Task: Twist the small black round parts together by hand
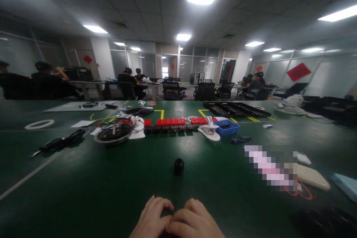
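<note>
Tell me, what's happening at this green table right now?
A person's left hand and right hand rest together, curled, at the near edge of the green table; whether they hold anything cannot be seen. A small black cylinder stands untouched just beyond them. Further back lie red parts, a blue tray and a bowl.

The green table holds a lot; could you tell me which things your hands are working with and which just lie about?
In hand: left hand and right hand rest together, curled, on the green table; nearest is the small black cylinder.
Lying about: metal bowl, red blocks, blue tray, white clip.
</note>
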`<state>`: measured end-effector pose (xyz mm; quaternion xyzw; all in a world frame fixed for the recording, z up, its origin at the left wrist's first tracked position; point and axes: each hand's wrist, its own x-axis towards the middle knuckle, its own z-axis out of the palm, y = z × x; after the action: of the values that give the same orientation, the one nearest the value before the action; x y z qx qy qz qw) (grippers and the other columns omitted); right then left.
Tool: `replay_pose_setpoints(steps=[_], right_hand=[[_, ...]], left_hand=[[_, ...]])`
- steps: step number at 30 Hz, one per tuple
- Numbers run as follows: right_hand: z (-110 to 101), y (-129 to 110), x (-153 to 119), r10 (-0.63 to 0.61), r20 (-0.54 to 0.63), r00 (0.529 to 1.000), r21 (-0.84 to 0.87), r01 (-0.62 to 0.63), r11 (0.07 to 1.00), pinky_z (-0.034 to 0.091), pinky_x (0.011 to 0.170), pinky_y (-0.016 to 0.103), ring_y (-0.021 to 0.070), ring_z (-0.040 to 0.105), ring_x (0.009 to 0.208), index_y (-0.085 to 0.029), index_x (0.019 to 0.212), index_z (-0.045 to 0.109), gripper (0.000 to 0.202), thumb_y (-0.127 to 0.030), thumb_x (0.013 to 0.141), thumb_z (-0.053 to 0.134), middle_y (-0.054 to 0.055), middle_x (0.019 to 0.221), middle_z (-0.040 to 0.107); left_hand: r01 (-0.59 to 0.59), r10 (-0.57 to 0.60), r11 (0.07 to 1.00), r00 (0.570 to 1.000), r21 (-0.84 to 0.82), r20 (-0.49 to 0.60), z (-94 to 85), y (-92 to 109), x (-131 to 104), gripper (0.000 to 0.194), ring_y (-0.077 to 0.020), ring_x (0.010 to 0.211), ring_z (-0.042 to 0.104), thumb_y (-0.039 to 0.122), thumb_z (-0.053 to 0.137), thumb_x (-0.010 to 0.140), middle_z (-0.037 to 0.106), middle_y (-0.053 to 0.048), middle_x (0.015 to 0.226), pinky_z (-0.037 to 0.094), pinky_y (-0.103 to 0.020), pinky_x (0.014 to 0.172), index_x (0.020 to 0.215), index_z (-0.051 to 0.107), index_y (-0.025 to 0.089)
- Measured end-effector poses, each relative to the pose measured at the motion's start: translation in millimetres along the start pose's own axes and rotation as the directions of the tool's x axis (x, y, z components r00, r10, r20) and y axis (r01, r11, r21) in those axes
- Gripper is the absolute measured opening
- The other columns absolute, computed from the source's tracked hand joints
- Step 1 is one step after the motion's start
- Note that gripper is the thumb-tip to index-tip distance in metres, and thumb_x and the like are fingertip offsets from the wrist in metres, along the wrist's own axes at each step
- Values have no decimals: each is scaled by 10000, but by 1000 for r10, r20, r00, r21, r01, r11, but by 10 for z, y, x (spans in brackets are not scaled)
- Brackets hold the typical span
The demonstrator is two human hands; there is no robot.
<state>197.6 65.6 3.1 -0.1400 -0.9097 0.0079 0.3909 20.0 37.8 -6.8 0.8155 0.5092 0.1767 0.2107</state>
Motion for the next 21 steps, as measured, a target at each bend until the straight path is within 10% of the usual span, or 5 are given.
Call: replay_pose_setpoints(steps=[14,21], right_hand=[[51,-129,36,-157,-151,976,-119,139,983,222,519,281,124,381,531,-220,767,540,502,-369,994,118,-47,593,540],[188,-88,-182,-93,5,996,-119,93,989,242,510,278,131,317,488,-258,731,570,534,-497,955,149,-32,534,477]], left_hand=[[54,-47,998,990,-46,133,-175,169,1,274,-312,1101,437,359,646,677,510,-56,1121,156,-596,1016,940,649,282],[106,-105,992,994,-62,24,-158,211,-19,259,-293,1087,464,300,678,631,542,-42,1077,181,-551,1034,889,662,277]])
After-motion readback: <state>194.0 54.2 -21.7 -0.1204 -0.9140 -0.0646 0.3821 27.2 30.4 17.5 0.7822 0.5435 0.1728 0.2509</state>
